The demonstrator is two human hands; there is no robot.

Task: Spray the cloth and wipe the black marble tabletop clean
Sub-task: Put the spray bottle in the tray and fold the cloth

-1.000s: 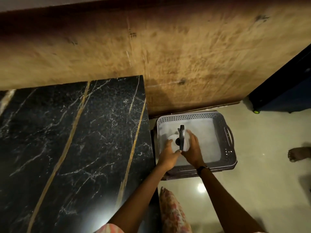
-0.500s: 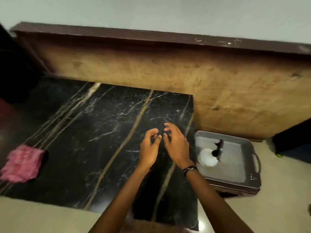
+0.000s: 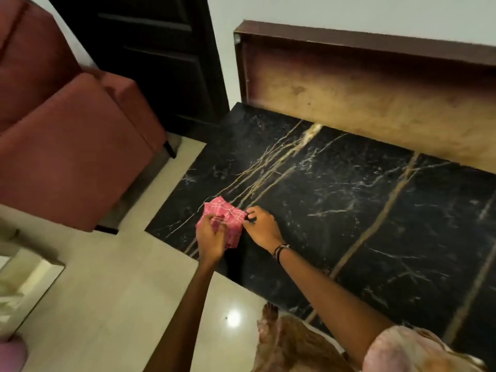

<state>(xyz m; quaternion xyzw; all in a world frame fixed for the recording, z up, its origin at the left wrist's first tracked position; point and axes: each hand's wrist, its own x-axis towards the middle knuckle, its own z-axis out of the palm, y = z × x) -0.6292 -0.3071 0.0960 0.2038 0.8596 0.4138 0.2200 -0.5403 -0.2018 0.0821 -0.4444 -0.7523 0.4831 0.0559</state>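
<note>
The cloth lies bunched on the marble tabletop, both hands' grips pinching its edges.

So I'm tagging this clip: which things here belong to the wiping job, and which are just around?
Job:
- pink checked cloth, held by left hand and right hand
- black marble tabletop

Just around:
- red sofa
- wooden panel
- dark door

Both arms reach forward, left hand fingers curled, right hand pinching (band on its wrist).
</note>
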